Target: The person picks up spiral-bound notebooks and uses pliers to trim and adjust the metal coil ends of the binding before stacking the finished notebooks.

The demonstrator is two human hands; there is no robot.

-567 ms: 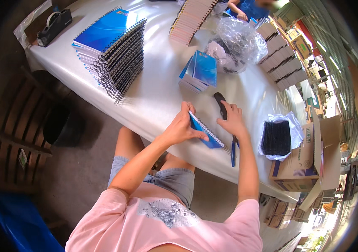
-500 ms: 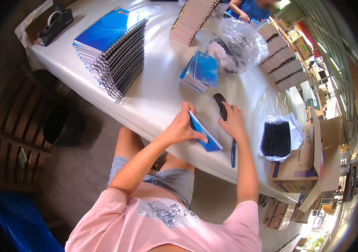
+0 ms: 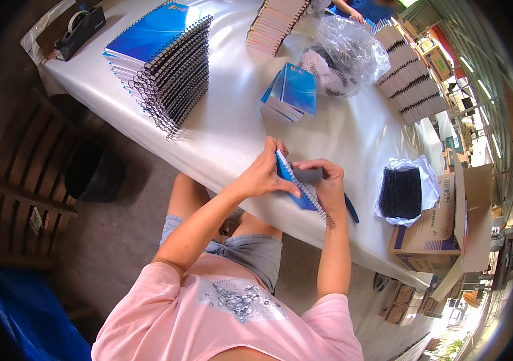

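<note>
My left hand (image 3: pixel 267 172) pinches a small blue-covered notebook (image 3: pixel 297 195), tilted on edge over the table's near side. A wire spiral coil (image 3: pixel 309 194) runs along the notebook's edge, its loose end hanging past the lower corner. My right hand (image 3: pixel 330 185) is closed around a dark hand tool (image 3: pixel 310 175), its rounded black end smeared by motion beside the coil. A dark blue piece (image 3: pixel 351 208) sticks out on the other side of this hand; whether it belongs to the tool I cannot tell. Beyond my hands lies a short stack of blue booklets (image 3: pixel 298 90).
A tall stack of spiral-bound notebooks (image 3: pixel 157 66) stands at left, near a tape dispenser (image 3: pixel 80 33). Clear plastic bag (image 3: pixel 353 54) and more book stacks (image 3: pixel 407 78) are at the back. Black coils (image 3: pixel 400 192) lie by a cardboard box (image 3: pixel 428 243). Another person's hand (image 3: pixel 357 17) shows far off.
My right hand has moved left, bringing the tool's black end against or close to the coil. The tool has turned from upright to nearly level. My left hand keeps its grip on the notebook.
</note>
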